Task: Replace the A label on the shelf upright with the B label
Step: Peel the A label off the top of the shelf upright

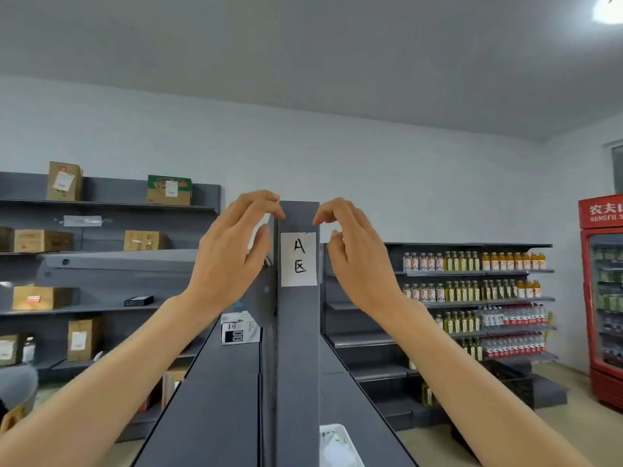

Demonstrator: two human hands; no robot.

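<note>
No B label in sight; the left hand (pixel 232 244) hides the shelf upright (pixel 298 332)'s left edge, fingers curled, holding nothing I can see. Right hand (pixel 354 251) hovers loose, empty, off the right edge. The A label (pixel 298 259) (handwritten "A 区") sits near the upright's top. Red fridge (pixel 603 298), cut off, reads "NONGFU"

- A label (pixel 298 259): white matt paper, smooth, handwritten black ink.
- Shelf upright (pixel 298 348): grey painted metal, matt, smooth.
- Boxes (pixel 43 240): brown cardboard, dull.
- Bottles (pixel 472 261): glossy.
</note>
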